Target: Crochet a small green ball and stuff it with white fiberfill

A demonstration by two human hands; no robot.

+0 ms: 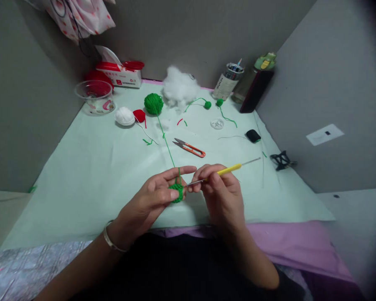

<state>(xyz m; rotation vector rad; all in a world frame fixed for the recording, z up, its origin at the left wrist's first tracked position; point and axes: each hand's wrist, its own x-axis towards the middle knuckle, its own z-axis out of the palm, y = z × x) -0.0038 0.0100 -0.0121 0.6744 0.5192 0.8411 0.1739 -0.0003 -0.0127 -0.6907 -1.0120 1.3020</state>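
Note:
My left hand [153, 194] pinches a small green crochet piece [176, 195] between thumb and fingers, its index finger stretched out with green yarn looped over it. That yarn runs back to a green yarn ball [153, 103]. In my right hand [224, 192] is a crochet hook [228, 170] with a yellow handle and metal at both ends. The hook's left tip meets the edge of the green piece; whether it is inside a stitch I cannot tell. Orange thread snips [189, 148] lie on the table just beyond my hands.
Behind lie white stuffing [181, 87], white yarn [124, 116], red yarn [139, 116] and two small green balls with tails. A clear tub [95, 98], tissue box [120, 75], pen can [228, 81] and bottle [253, 79] stand near the walls. A black clip [282, 160] lies right.

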